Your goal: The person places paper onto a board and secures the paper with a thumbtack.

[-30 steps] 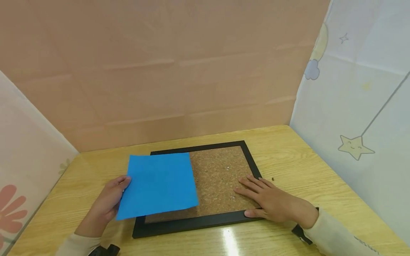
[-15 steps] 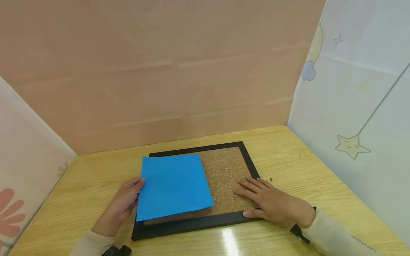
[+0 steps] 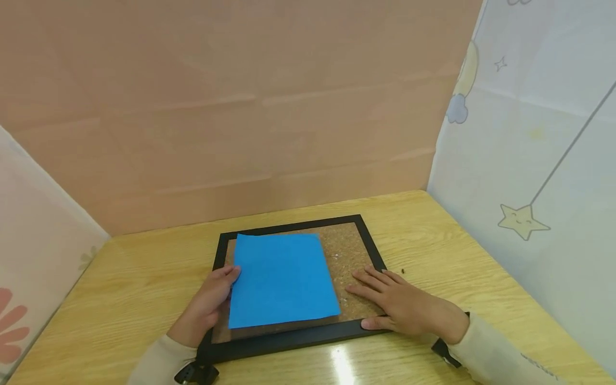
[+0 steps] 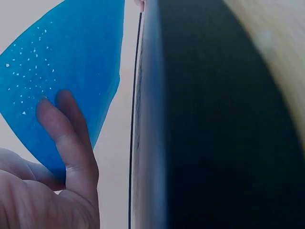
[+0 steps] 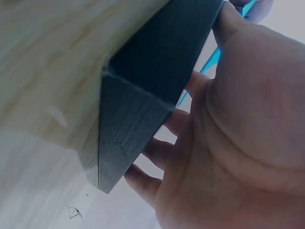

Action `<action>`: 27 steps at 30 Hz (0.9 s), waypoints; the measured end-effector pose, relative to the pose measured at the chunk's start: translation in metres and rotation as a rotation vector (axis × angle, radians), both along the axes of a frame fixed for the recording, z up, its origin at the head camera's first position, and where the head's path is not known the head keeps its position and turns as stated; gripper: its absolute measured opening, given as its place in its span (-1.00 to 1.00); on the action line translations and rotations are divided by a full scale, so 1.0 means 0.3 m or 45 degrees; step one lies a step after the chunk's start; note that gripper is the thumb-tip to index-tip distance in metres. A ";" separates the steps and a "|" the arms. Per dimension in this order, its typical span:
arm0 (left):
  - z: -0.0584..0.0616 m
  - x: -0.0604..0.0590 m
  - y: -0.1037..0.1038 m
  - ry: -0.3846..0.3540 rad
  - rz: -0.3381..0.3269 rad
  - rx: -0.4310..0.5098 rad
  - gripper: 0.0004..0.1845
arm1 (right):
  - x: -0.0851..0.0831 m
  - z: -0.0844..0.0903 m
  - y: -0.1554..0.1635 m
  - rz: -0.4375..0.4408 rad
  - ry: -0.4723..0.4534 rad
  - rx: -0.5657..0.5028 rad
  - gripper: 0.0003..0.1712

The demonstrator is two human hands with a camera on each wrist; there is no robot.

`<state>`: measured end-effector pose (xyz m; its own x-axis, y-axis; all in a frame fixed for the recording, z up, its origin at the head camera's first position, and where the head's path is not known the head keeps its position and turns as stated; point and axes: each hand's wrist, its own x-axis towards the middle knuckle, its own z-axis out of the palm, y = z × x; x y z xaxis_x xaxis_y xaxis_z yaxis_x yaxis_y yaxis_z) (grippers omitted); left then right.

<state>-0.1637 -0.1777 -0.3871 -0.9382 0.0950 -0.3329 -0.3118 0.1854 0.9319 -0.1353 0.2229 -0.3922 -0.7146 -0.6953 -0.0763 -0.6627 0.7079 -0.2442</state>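
Note:
A cork board in a black frame (image 3: 294, 340) lies flat on the wooden table. My left hand (image 3: 225, 286) pinches the left edge of a blue paper sheet (image 3: 284, 279), holding it just above the board's left and middle part. In the left wrist view my fingers (image 4: 66, 143) lie against the blue sheet (image 4: 62, 71) beside the frame's dark edge (image 4: 214, 119). My right hand (image 3: 395, 300) rests flat on the board's near right corner, fingers spread on the cork, thumb on the frame. The right wrist view shows the frame's corner (image 5: 143, 86) under my right hand (image 5: 238, 124).
The yellow wooden table (image 3: 125, 289) is walled in by a peach backdrop (image 3: 240, 107) behind, a flowered cloth (image 3: 29, 299) on the left and a star-printed cloth (image 3: 524, 160) on the right. A small dark speck (image 3: 403, 271) lies right of the frame.
My left hand has carried the blue sheet to the right, from overhanging the frame's left side to over the cork. The right hand has stayed in place.

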 end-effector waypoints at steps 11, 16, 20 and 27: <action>-0.037 -0.002 0.032 -0.005 0.039 0.086 -0.44 | -0.049 -0.022 -0.031 -0.016 0.014 -0.266 -0.41; -0.020 0.007 0.061 0.007 0.030 0.076 -0.48 | -0.067 0.015 -0.047 -0.161 -0.322 -0.561 -0.61; -0.017 0.012 0.078 0.004 0.001 0.129 -0.47 | -0.079 0.020 -0.070 -0.177 -0.535 -0.723 -0.64; -0.025 0.018 0.087 -0.013 -0.046 0.175 -0.50 | -0.109 -0.001 -0.094 -0.350 -0.649 -0.828 -0.47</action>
